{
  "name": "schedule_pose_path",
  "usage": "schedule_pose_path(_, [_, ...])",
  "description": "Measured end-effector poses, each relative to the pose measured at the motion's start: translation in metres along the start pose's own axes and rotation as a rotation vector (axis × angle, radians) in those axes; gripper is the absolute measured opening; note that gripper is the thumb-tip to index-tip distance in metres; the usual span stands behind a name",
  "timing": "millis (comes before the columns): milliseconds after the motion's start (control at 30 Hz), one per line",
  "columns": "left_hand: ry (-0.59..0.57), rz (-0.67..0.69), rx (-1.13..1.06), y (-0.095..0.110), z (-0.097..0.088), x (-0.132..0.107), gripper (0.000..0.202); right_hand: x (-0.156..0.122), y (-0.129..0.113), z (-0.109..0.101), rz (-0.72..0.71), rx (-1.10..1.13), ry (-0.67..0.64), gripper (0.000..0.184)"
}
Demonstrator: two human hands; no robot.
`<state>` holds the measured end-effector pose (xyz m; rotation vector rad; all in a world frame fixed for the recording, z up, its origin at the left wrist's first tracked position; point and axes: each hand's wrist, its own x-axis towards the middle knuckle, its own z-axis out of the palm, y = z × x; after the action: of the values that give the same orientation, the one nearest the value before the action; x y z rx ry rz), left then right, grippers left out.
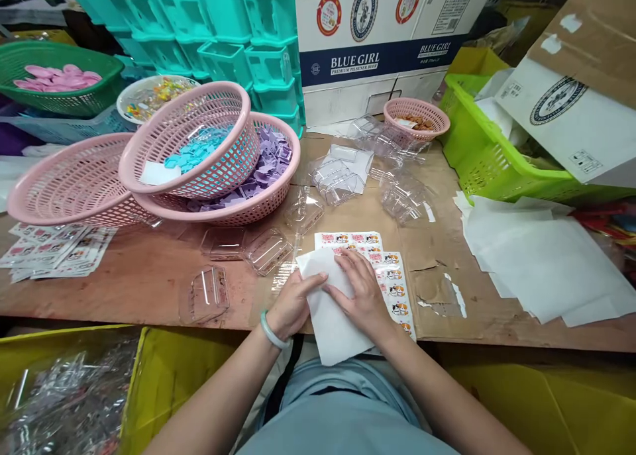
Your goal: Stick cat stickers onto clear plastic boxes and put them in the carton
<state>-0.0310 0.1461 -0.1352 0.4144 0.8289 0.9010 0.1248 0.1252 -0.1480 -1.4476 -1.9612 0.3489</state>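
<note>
At the table's near edge, both hands rest on a white backing sheet (334, 322) that lies over a sticker sheet (386, 269) printed with small cartoon pictures. My left hand (293, 303), with a pale green bangle on the wrist, pinches the white sheet's left edge. My right hand (362, 291) lies on top of the sheet with fingers curled and pressed down. Several clear plastic boxes (268, 250) lie just beyond my hands.
Stacked pink baskets (233, 120) hold blue and purple pieces at left. More sticker sheets (54, 246) lie at far left. A Blue Girl carton (377, 44), teal crates, a small pink basket (416, 116), a lime crate (487, 157) and white papers (541, 256) surround the area. Yellow bins stand below the table.
</note>
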Motion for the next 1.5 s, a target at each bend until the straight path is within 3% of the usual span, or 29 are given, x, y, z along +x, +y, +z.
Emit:
schedule_pose_path(167, [0.095, 0.018, -0.029, -0.002, 0.000, -0.001, 0.041, -0.001, 0.006, 0.001, 0.026, -0.019, 0.026, 0.043])
schedule_pose_path(333, [0.100, 0.001, -0.044, 0.002, 0.001, 0.000, 0.029, -0.002, 0.010, 0.000, 0.014, -0.028, 0.013, 0.036])
schedule_pose_path(533, [0.052, 0.043, -0.024, 0.001, -0.001, 0.000, 0.032, 0.000, 0.011, 0.001, -0.008, -0.020, 0.005, 0.029])
schedule_pose_path(733, [0.126, 0.005, -0.058, 0.000, -0.005, 0.001, 0.034, 0.002, 0.009, -0.001, -0.018, 0.137, 0.052, 0.034])
schedule_pose_path(967, [0.040, 0.055, -0.007, -0.003, -0.006, 0.002, 0.032, 0.003, 0.015, 0.005, -0.046, 0.170, 0.024, 0.028])
schedule_pose_path(1200, [0.110, 0.060, -0.027, -0.005, -0.005, 0.003, 0.039, 0.004, 0.015, 0.000, 0.152, 0.311, 0.068, 0.021])
schedule_pose_path(1267, [0.135, 0.038, -0.044, -0.005, -0.004, 0.003, 0.039, 0.004, 0.016, -0.002, 0.122, 0.331, 0.028, 0.018])
schedule_pose_path(1367, [0.149, 0.025, -0.065, -0.004, -0.003, 0.003, 0.037, 0.002, 0.017, -0.001, 0.010, 0.287, -0.022, 0.035])
schedule_pose_path(1500, [0.066, 0.064, 0.022, -0.007, -0.002, 0.003, 0.038, 0.002, 0.018, 0.003, 0.028, 0.264, 0.028, 0.023])
